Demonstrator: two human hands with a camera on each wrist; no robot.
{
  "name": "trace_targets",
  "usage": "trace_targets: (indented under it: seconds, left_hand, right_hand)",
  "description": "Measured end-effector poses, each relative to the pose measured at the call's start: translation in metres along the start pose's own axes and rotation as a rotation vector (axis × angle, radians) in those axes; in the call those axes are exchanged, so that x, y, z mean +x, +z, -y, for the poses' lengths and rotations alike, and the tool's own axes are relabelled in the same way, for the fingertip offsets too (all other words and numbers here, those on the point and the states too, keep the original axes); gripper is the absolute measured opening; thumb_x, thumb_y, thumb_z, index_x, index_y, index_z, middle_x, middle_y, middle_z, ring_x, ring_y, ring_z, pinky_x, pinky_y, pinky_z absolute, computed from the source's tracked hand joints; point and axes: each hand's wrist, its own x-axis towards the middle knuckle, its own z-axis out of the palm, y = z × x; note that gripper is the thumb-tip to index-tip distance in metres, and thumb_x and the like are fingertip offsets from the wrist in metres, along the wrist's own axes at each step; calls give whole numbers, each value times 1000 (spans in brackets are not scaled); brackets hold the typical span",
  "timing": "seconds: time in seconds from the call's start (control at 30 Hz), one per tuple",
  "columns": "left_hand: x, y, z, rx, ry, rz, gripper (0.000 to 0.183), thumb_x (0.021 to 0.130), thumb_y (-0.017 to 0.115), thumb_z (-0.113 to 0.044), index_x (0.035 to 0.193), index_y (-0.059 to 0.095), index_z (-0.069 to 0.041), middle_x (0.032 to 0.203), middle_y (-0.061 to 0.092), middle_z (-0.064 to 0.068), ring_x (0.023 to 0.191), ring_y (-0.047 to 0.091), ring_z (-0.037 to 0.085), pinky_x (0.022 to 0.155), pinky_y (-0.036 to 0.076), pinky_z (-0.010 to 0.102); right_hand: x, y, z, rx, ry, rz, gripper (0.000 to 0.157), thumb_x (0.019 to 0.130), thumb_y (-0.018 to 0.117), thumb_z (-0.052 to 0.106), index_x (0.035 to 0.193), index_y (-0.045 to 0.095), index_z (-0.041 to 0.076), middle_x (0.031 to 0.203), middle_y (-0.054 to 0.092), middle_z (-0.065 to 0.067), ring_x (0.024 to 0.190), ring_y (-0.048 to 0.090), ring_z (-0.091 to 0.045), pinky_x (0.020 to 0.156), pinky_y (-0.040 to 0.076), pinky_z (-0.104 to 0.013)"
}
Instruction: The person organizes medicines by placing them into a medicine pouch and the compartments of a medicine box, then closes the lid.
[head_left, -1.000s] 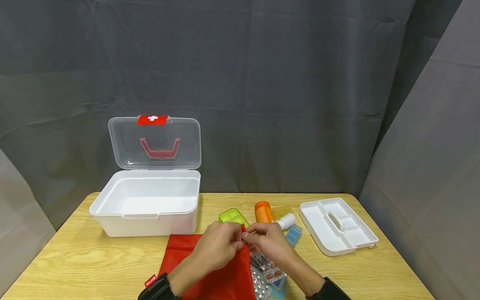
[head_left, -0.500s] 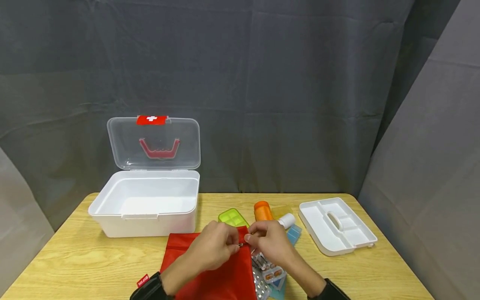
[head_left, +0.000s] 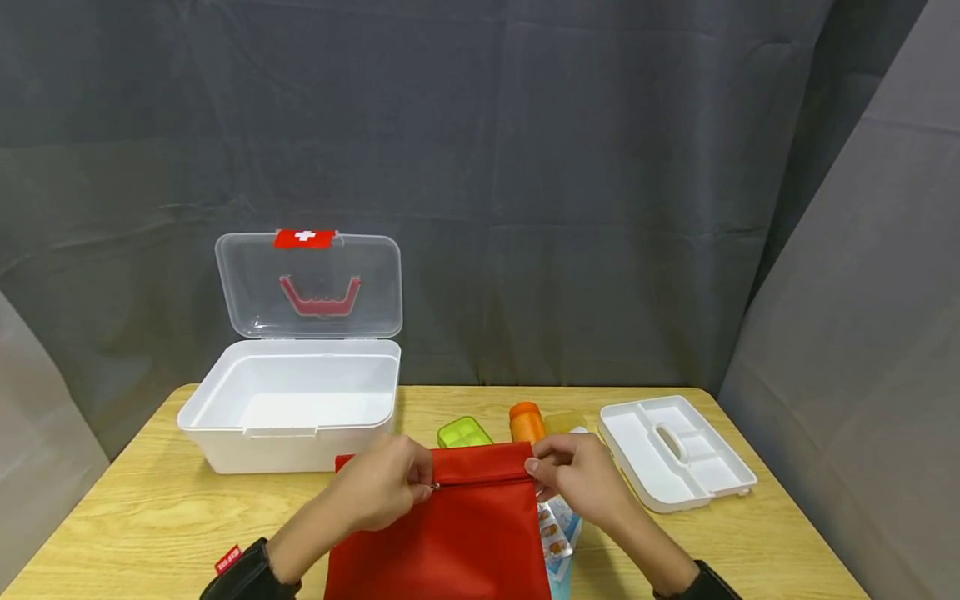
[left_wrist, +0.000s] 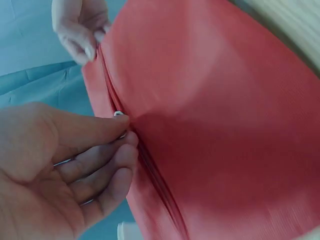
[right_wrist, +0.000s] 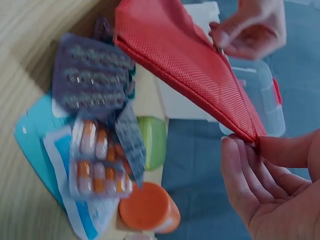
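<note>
The left hand (head_left: 384,483), pinching the zip pull (left_wrist: 119,113), has drawn it left, partway across the red pouch (head_left: 446,546) over the near desk (head_left: 150,517); the right hand (head_left: 579,481) pinches its far right corner. Opening or closing: unclear.

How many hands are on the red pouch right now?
2. The left hand pinches the zipper pull, and the right hand pinches the red pouch near its upper right corner in the head view. No others show.
</note>
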Motion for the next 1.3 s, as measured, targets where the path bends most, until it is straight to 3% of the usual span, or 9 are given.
trace_targets:
  seconds: [0.43,0.6,0.97,1.3]
  left_hand:
    - [-22,-31,38,136,8,-28,25,73,75,3,63,64,-18,54,51,-14,52,42,0,50,38,21]
    - [-26,-36,51,96,-1,12,28,74,76,3,63,61,-18,57,50,-14,54,42,0,53,38,21]
    - [-20,-31,54,170,-18,-9,27,72,77,3,62,61,-16,55,49,-13,54,41,2,53,36,21]
    - [-14,-16,47,190,-187,9,26,72,84,-3,69,59,-11,63,54,-5,60,47,14,57,41,29]
  right_hand:
    - [-7,-38,-12,24,92,-43,14,92,67,2,99,70,-10,85,73,-15,68,69,-21,65,61,-34]
    - [-7,-45,-19,65,85,-12,18,93,65,1,103,68,-14,89,73,-19,70,70,-21,67,61,-36]
    - [-9,-33,-19,-33,72,-94,6,90,69,-1,94,70,-5,78,70,-12,65,66,-20,63,59,-30]
    - [-11,-26,-8,-100,4,-69,5,91,70,3,93,72,-2,79,73,-10,65,67,-14,63,59,-30]
